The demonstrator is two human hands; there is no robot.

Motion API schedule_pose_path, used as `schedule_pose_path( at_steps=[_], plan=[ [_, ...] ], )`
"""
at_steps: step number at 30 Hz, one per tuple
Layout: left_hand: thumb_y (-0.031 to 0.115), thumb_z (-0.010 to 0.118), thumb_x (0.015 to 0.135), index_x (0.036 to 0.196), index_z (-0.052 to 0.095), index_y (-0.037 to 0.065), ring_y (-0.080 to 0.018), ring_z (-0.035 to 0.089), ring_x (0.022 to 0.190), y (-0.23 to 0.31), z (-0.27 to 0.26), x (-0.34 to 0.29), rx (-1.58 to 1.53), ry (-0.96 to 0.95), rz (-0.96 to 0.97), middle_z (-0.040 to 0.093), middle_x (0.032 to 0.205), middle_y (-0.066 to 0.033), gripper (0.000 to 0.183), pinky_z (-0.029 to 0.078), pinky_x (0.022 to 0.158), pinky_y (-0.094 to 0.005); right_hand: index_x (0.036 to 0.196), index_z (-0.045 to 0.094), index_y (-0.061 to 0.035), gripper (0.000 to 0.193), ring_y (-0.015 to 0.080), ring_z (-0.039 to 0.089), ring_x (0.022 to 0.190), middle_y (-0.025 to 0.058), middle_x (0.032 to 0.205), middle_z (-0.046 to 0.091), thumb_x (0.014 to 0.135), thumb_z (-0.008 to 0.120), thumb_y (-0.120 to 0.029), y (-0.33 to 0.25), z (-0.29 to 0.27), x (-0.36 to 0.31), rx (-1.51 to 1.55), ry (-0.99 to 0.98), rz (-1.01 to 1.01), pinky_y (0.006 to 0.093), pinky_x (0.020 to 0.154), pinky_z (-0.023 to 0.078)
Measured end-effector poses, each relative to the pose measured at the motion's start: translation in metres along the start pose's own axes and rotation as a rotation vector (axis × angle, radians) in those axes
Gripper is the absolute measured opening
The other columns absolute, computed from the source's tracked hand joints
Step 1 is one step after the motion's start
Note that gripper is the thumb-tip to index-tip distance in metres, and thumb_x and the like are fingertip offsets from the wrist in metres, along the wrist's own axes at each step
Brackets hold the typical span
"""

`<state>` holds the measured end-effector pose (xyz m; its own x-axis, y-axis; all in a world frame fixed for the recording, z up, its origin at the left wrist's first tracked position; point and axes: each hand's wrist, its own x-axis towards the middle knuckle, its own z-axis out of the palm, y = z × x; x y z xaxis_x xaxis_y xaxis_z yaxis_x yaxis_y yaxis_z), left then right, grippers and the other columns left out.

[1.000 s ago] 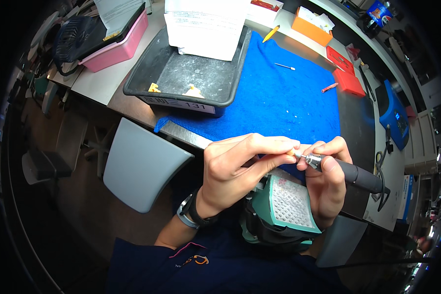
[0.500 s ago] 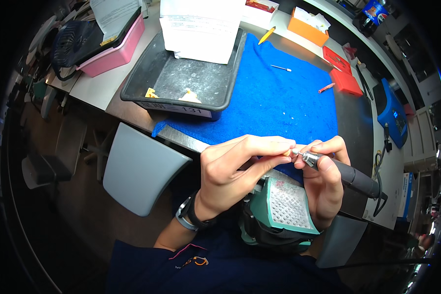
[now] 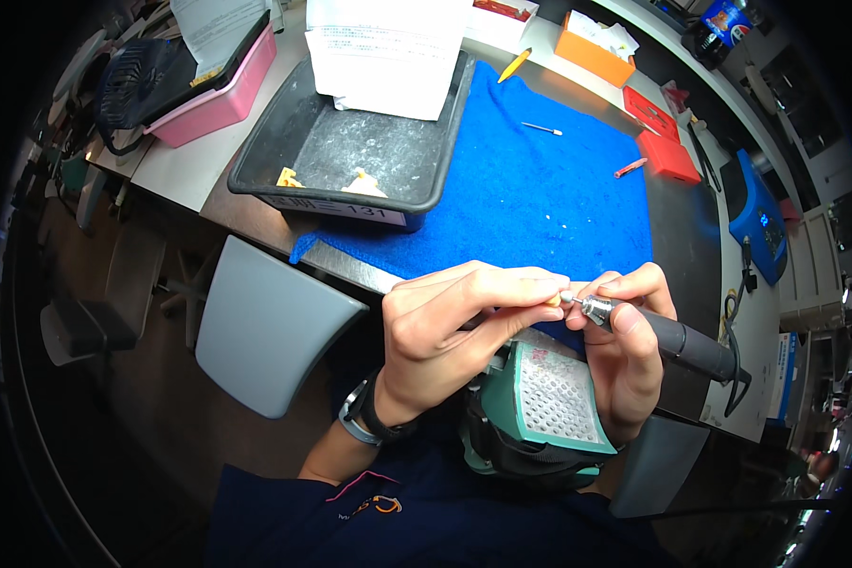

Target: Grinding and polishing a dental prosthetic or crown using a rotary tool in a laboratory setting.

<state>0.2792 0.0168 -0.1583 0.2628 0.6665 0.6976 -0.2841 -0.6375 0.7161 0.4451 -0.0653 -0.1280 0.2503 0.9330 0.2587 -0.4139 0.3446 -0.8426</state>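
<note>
My left hand [image 3: 445,327] is closed in a pinch, with a small yellowish piece [image 3: 554,301] between thumb and fingertips. Most of that piece is hidden by the fingers, so its exact kind does not show. Wrapped around a dark rotary handpiece [image 3: 680,341] with a silver collar, my right hand [image 3: 630,355] steadies it close to the left fingertips. A thin shank with a pale tip [image 3: 567,296] sticks out of the handpiece and meets or nearly meets the small piece. Both hands are held above the near edge of a blue towel [image 3: 540,199].
A black bin [image 3: 256,170] holds paper and yellowish pieces. On the towel lie a yellow pencil-like tool [image 3: 514,66], a thin rod [image 3: 541,129] and a red stick [image 3: 630,168]. Red cases, a blue control box [image 3: 759,222] and a teal holder with perforated panel [image 3: 559,393] are nearby.
The view has shifted very slightly. The hands keep almost the same pose, and the handpiece's shank and pale tip show a little more plainly at the left fingertips.
</note>
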Motion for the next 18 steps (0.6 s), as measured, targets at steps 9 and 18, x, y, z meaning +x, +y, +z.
schedule_pose_path(
  at_steps=[9,18],
  plan=[
    [-0.010,0.085,0.080,0.103,0.073,-0.003,-0.0294,0.080,0.094,0.0005,-0.0005,0.0000,0.000,-0.005,-0.014,0.079,0.098,-0.0204,0.026,0.066,0.080,-0.0358,0.105,0.059,0.0040,0.012,0.0261,0.071,0.093,0.0215,0.098,0.070,0.093,0.060,0.001,-0.0014,0.0007,0.0005,-0.008,-0.010,0.005,0.0399,0.091,0.056],
    [-0.010,0.085,0.080,0.103,0.073,-0.003,-0.0297,0.080,0.094,0.0009,-0.0001,-0.0001,0.004,-0.004,-0.018,0.079,0.098,-0.0207,0.026,0.066,0.081,-0.0364,0.104,0.060,0.0038,0.011,0.0266,0.071,0.092,0.0218,0.097,0.070,0.093,0.059,0.000,-0.0008,0.0009,0.0001,-0.014,-0.019,-0.004,0.0410,0.092,0.056]
  ],
)
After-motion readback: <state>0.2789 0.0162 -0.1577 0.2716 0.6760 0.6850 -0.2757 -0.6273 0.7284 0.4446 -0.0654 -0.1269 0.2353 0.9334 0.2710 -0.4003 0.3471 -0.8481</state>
